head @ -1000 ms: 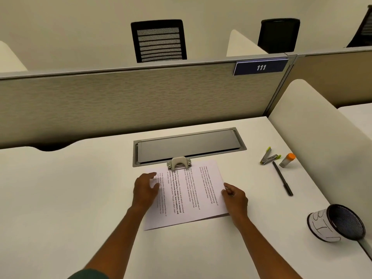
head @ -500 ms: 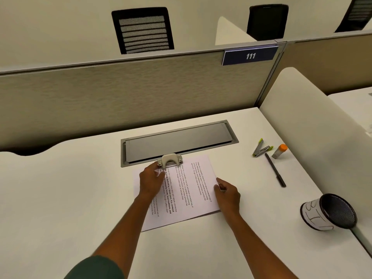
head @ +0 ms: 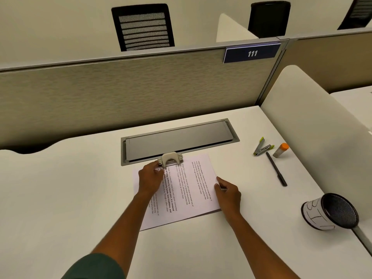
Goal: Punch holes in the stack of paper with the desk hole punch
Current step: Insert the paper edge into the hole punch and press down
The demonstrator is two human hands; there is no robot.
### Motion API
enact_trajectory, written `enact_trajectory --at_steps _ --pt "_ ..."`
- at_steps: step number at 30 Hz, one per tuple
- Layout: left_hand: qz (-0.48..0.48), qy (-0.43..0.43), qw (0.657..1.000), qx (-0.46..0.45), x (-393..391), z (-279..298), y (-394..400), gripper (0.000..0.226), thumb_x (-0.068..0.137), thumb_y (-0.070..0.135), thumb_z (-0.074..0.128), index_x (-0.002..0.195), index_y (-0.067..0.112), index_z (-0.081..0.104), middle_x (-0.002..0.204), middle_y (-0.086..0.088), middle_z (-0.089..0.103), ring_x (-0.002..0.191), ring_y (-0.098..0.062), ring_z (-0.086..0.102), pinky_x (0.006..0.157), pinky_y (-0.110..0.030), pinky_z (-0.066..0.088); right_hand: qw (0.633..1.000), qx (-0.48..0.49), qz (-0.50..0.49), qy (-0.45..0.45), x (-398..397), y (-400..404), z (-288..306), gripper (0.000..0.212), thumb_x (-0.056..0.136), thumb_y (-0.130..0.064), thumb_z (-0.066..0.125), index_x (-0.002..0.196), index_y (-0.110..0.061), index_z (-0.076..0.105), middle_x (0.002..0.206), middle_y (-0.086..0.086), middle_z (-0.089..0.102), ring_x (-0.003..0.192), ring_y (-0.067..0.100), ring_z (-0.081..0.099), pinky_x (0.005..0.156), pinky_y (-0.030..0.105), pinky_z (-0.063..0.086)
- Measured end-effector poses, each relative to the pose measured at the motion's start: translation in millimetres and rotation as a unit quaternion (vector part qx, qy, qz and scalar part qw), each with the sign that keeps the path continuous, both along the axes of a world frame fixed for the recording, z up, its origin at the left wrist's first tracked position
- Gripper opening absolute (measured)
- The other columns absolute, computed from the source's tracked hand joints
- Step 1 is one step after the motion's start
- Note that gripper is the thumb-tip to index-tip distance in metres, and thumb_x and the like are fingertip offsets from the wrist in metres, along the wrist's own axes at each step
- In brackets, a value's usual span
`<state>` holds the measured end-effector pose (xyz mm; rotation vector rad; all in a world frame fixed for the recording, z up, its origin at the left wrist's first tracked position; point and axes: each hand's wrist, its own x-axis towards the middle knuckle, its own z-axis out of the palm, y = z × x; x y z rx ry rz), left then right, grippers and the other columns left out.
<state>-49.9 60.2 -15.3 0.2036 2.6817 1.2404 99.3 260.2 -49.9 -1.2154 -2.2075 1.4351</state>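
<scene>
The left hand (head: pixel 151 177) is in the middle of the frame. Its fingers reach up to the left end of the hole punch (head: pixel 170 159) and seem to touch it. I cannot tell if they are curled round it or only resting on it. I think the hand is there to keep the punch from sliding.

The right hand (head: pixel 227 191) is a bit lower and to the right. It pinches the right edge of the stack of paper (head: pixel 181 190), most likely to keep the sheets together and straight.

The paper lies flat on the white desk (head: pixel 60 188), turned sideways so the words run up and down. Its top edge goes in under the punch, which sits just above it. That is where the holes should go. The lever looks up, so I think no holes are made yet.

Just behind the punch is a grey cover (head: pixel 179 141) set into the desk.

Far off to the right lie a stapler (head: pixel 262 148), a glue stick (head: pixel 280 150) and a black pen (head: pixel 276 169). At the lower right a mesh cup (head: pixel 330 212) lies tipped on its side. These are all well apart from the paper.
</scene>
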Motion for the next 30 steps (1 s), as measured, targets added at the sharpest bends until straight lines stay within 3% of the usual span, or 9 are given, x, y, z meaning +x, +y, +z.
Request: enact_trajectory --at_steps 13,23,26,30 --pt "-0.001 -0.02 1.0 -0.005 -1.7 1.1 -0.6 0.024 0.094 0.014 0.059 0.115 0.011 0.069 0.114 -0.012 0.071 0.093 -0.027 0.065 0.083 -0.031 0.047 1.0 -0.012 0.014 -0.003 0.9 1.8 1.5 0.035 0.093 -0.016 0.062 0.127 -0.013 0.062 0.125 0.007 0.066 0.104 0.023 0.065 0.095 0.038 0.054" --pt "0.0 -0.029 1.0 0.006 -3.0 1.7 -2.3 0.024 0.094 0.017 0.061 0.116 0.012 0.068 0.119 -0.012 0.07 0.1 -0.03 0.066 0.083 -0.03 0.046 1.0 0.007 0.01 -0.009 -0.6 -0.7 1.7 0.035 0.093 -0.021 0.062 0.127 -0.012 0.062 0.122 0.007 0.068 0.102 0.022 0.066 0.091 0.034 0.053" --pt "0.017 -0.018 1.0 0.011 -6.0 2.2 -3.3 0.025 0.093 0.016 0.062 0.116 0.008 0.066 0.121 -0.015 0.068 0.098 -0.028 0.067 0.078 -0.025 0.046 0.999 0.038 0.007 0.007 -2.2 -2.5 2.8 0.035 0.092 -0.022 0.063 0.125 -0.008 0.063 0.118 0.01 0.069 0.099 0.021 0.067 0.085 0.026 0.051" --pt "0.036 -0.02 0.999 0.015 -17.1 5.6 -2.2 0.042 0.094 0.022 0.062 0.133 0.008 0.055 0.138 -0.016 0.057 0.117 -0.035 0.06 0.098 -0.043 0.05 0.992 0.128 0.016 -0.003 -1.5 -6.6 4.6 0.032 0.092 -0.027 0.062 0.12 -0.011 0.065 0.114 0.008 0.069 0.099 0.022 0.066 0.081 0.027 0.052"
